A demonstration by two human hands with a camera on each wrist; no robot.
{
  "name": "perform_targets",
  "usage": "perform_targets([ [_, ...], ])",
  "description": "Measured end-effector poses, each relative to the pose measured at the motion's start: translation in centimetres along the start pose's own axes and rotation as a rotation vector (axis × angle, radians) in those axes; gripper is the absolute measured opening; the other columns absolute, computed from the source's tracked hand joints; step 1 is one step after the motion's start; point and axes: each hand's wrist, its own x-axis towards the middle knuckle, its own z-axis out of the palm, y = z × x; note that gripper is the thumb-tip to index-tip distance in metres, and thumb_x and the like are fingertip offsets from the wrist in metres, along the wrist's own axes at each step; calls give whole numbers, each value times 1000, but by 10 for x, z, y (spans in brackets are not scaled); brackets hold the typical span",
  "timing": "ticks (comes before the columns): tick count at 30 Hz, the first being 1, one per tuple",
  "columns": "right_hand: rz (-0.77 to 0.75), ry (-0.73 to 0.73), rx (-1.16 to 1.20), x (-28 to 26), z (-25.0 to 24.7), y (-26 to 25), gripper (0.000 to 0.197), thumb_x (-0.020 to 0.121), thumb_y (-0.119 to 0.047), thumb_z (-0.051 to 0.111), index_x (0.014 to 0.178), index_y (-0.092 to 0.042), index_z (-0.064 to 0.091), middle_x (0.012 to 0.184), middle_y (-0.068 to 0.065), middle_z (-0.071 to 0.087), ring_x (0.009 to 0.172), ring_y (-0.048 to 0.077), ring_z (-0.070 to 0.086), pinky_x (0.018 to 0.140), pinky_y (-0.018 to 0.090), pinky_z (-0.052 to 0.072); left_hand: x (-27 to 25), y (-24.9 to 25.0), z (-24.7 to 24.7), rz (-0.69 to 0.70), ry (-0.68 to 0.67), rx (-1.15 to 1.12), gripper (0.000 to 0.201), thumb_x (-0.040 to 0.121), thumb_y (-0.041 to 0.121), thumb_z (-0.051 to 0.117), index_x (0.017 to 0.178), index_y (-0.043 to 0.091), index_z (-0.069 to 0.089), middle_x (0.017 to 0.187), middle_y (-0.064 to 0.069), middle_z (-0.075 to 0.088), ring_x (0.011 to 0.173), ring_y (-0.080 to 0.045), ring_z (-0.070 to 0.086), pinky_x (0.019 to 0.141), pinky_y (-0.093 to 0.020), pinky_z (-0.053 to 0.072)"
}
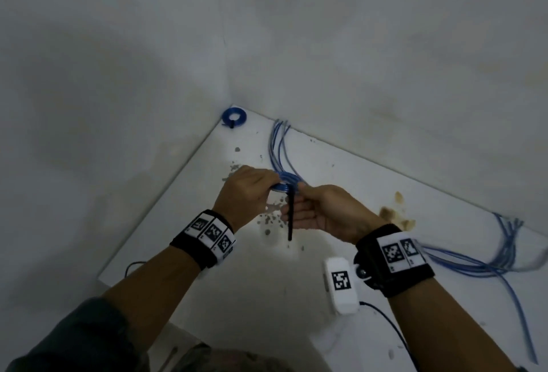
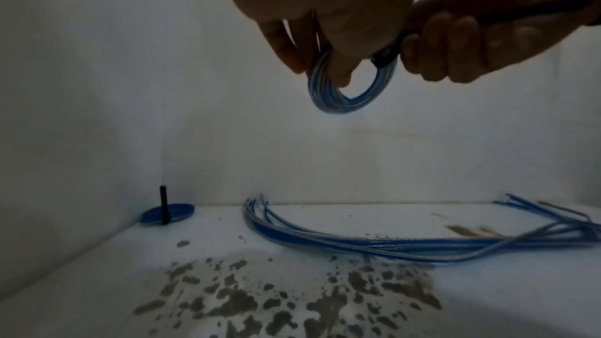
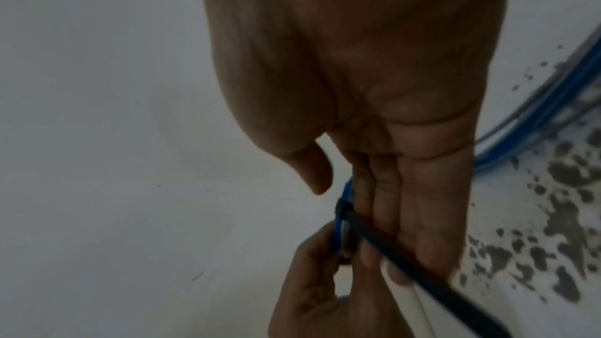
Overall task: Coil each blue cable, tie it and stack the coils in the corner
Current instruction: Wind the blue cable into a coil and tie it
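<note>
Blue coil (image 1: 285, 183), several loops of thin cable, is held up above the white floor (image 1: 267, 282) between both hands. Left hand (image 1: 247, 191) pinches the coil's left side, fingers curled round the loops w/ one fingertip poking through the ring (left wrist view shows that best; coil (image 2: 349, 86) hangs clear of the floor there). Right hand (image 1: 323, 211) is at the coil's right side, where a black tie (image 1: 291, 214) wraps the loops; thumb and forefinger pinch at the wrap, other fingers lie loosely curled under the tie's long free tail, which hangs down toward the near side.

Right wrist view adds detail the head view lacks: tie (image 3: 406, 248) cinched round the cable (image 3: 339, 228), tail running across the right hand's (image 3: 357, 73) fingers; left hand's (image 3: 312, 292) fingers meet it from below. Whether the tie is pulled fully tight, can't tell.

Far corner where the two walls meet: one finished coil (image 1: 234, 116) lies flat, its black tie end sticking up (upright in left wrist view (image 2: 169, 213)). Loose blue cables (image 1: 280, 146) run from the far wall past the hands and spread out on the right (image 1: 486, 265). Grey blotches (image 2: 292, 300) speckle the floor below the hands; brown stains (image 1: 394, 211) sit just right of the right hand. Marker wristbands on both wrists (image 1: 209, 236), a white tagged box (image 1: 341, 288) by the right one.
</note>
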Motion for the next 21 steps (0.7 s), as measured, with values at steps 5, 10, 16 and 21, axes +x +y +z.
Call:
perform_targets([
  [5,-15,84,272,32,28,0,30,105,-19,34,94,-5,58,64,-1,44,50,11,37,47,23,33,1,-29,10,-388,74,-257,24,86,7,69,110,4,71,122,-10,67,109,-18,64,94,-30,53],
  [10,-217,208,22,55,43,8,32,105,-18,32,75,-17,44,59,-4,31,50,10,22,51,28,17,31,-29,-9,-1551,-58,-1381,40,93,7,47,130,-9,54,115,-22,66,85,-27,72,71,-32,60],
  [16,-311,229,-247,69,47,19,36,104,-16,40,69,-18,46,57,-9,39,49,7,32,51,22,27,41,-55,-15,-1389,-232,-1421,39,101,25,50,120,-6,62,111,-26,69,101,-35,68,85,-42,58],
  [21,-361,250,-284,83,52,24,41,104,-11,43,63,-17,40,52,-8,39,45,5,33,49,21,29,44,-73,-16,-1408,-296,-1330,30,100,15,52,120,-5,63,107,-22,71,91,-27,72,80,-35,59],
])
